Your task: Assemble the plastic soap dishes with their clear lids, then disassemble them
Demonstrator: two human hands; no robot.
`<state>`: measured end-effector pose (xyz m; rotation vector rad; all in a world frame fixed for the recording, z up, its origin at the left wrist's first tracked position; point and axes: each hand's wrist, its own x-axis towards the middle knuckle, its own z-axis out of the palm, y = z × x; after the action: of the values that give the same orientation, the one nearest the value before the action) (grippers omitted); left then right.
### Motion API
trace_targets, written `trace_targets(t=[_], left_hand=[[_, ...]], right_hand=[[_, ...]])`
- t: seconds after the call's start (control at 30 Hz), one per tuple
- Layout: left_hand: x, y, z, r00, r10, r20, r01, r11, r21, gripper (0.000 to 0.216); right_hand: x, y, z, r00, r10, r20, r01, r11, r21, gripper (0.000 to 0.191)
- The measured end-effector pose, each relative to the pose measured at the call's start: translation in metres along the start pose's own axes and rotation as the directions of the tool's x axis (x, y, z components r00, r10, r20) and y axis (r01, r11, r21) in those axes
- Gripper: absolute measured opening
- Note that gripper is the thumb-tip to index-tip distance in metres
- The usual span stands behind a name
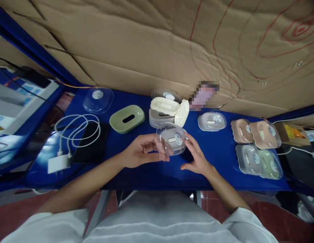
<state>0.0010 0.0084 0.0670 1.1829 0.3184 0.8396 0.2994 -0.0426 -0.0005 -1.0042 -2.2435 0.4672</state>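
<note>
My left hand [144, 151] is closed around the left side of a pale grey soap dish with a clear lid [169, 148], held tilted above the table. A round sticker and a small cream-coloured piece show through the lid. Along the right edge of this soap dish, the fingertips of my right hand [197, 156] touch it, while the thumb stands apart with nothing gripped. Just behind it are a cream tray [165, 106], a second cream piece on edge [182, 113] and a grey base [157, 119]. A green soap dish base [121, 121] lies to the left.
Clear lids [101, 103] lie at the back. One lidded grey dish [212, 125] stands right of centre; several lidded dishes [263, 133] are grouped at far right. At left are a white charger [59, 163] with coiled cable and a dark phone-like slab [92, 145]. Cardboard [136, 50] walls the back.
</note>
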Motion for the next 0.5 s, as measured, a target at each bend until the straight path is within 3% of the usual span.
trace_targets(t=[0.1, 0.2, 0.27, 0.33, 0.37, 0.43, 0.5], left_hand=[[0.001, -0.013, 0.003, 0.983, -0.178, 0.044, 0.181, 0.978, -0.099, 0.021], [0.003, -0.019, 0.001, 0.956, -0.291, 0.026, 0.292, 0.953, -0.082, 0.028], [0.004, -0.017, -0.002, 0.937, -0.350, 0.005, 0.350, 0.936, 0.030, 0.036], [0.004, -0.012, -0.006, 0.925, -0.366, -0.099, 0.379, 0.894, 0.239, 0.045], [0.004, -0.010, -0.008, 0.925, -0.333, -0.183, 0.379, 0.842, 0.384, 0.048], [0.002, -0.008, -0.012, 0.933, -0.130, -0.335, 0.336, 0.645, 0.687, 0.053], [-0.001, -0.009, -0.014, 0.938, 0.130, -0.321, 0.251, 0.384, 0.889, 0.055]], right_hand=[[0.003, -0.004, -0.005, 0.996, 0.046, -0.072, -0.045, 0.999, 0.015, 0.089], [0.007, -0.001, -0.008, 0.981, 0.057, -0.186, -0.060, 0.998, -0.010, 0.072], [0.009, 0.002, -0.009, 0.972, 0.058, -0.227, -0.065, 0.998, -0.022, 0.065], [0.010, 0.007, -0.010, 0.970, 0.056, -0.238, -0.064, 0.998, -0.025, 0.063], [0.010, 0.009, -0.010, 0.971, 0.059, -0.233, -0.067, 0.997, -0.028, 0.062], [0.009, 0.013, -0.010, 0.974, 0.075, -0.216, -0.086, 0.995, -0.041, 0.062], [0.008, 0.016, -0.008, 0.978, 0.093, -0.186, -0.105, 0.993, -0.058, 0.062]])
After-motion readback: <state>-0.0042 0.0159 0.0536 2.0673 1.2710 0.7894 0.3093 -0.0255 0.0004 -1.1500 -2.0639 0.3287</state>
